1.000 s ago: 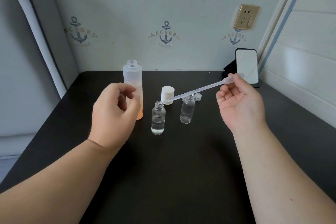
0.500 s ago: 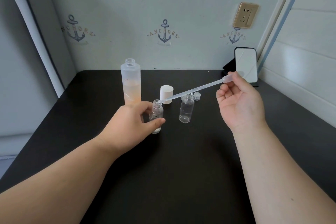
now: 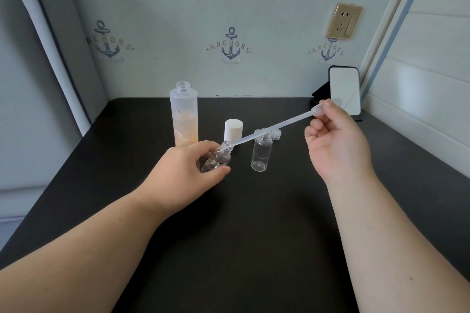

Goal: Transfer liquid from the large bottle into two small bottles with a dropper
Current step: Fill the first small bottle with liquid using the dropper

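Observation:
The large frosted bottle (image 3: 184,114) stands open at the back of the black table, holding pale orange liquid. My left hand (image 3: 187,171) grips a small clear bottle (image 3: 219,157) and tilts its neck to the right. My right hand (image 3: 335,140) pinches the bulb of a plastic dropper (image 3: 274,126); the dropper's tip sits at the tilted bottle's mouth. A second small clear bottle (image 3: 262,152) stands upright, uncapped, between my hands.
A white cap (image 3: 233,129) stands behind the tilted bottle, and small clear caps (image 3: 276,134) lie behind the upright one. A phone on a dark stand (image 3: 344,91) leans at the back right corner. Walls close in the black table (image 3: 241,223) at back and right.
My left hand came down from the air to the left small bottle, gripped it and tilted it toward the dropper tip. My right hand stayed nearly still with the dropper.

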Tool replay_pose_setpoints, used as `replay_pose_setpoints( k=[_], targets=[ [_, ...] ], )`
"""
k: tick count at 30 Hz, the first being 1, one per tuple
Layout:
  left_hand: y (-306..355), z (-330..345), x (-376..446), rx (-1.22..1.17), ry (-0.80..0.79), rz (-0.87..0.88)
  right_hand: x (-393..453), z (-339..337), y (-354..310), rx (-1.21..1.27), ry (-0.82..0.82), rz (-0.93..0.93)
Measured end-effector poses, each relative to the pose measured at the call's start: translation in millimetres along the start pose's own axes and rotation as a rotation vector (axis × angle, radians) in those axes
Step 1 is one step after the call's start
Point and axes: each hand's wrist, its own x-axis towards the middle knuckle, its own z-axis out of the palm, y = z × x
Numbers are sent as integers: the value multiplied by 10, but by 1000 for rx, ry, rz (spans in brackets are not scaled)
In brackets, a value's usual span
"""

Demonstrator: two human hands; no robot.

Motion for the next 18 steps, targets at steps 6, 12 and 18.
replay_pose_setpoints(
  k=[6, 12, 18],
  targets=[
    [17, -7, 1, -3, 5, -7, -4, -1, -9, -7, 14, 5],
    [20, 2, -15, -2, 10, -16, -1, -4, -13, -9, 12, 6],
    [20, 4, -13, -13, 10, -25, -2, -18, -19, -16, 8, -1]
  ],
)
